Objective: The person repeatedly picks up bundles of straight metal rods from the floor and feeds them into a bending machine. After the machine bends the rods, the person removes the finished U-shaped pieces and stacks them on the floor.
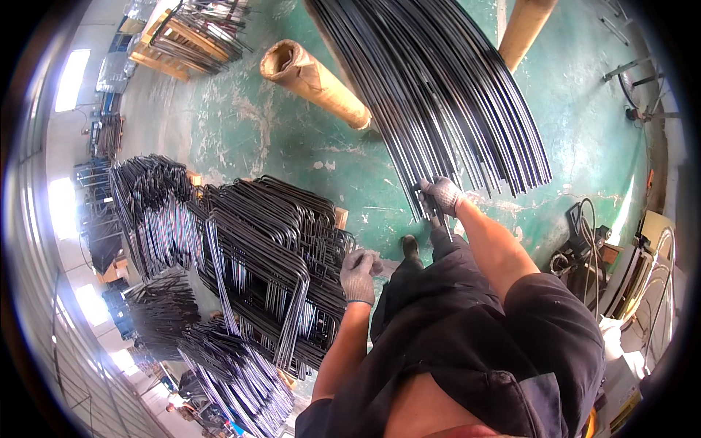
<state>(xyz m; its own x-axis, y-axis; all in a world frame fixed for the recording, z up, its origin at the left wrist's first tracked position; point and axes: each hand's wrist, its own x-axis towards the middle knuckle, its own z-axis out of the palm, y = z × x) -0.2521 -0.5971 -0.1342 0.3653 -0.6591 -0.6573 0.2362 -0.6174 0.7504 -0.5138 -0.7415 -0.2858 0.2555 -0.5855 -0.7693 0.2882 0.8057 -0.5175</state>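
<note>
A large bundle of long, straight black metal tubes [453, 95] lies ahead of me, with its near ends fanned out unevenly. My right hand [442, 196], in a grey knit glove, is closed around a few tube ends at the near left of the bundle. Some of those ends stick out below the fingers, by my legs. My left hand [359, 276], gloved the same way, hangs in front of me with curled fingers and nothing visible in them. Just left of it stands a stack of bent black tube frames [270, 233] with rounded corners.
Brown cardboard rolls [318, 87] lie by the long bundle. More piles of dark bent tubes [157, 212] fill the left side. A wooden rack [186, 44] stands far left. Equipment with hoses and cables [584, 248] is at the right. The worn green floor [241, 124] shows between.
</note>
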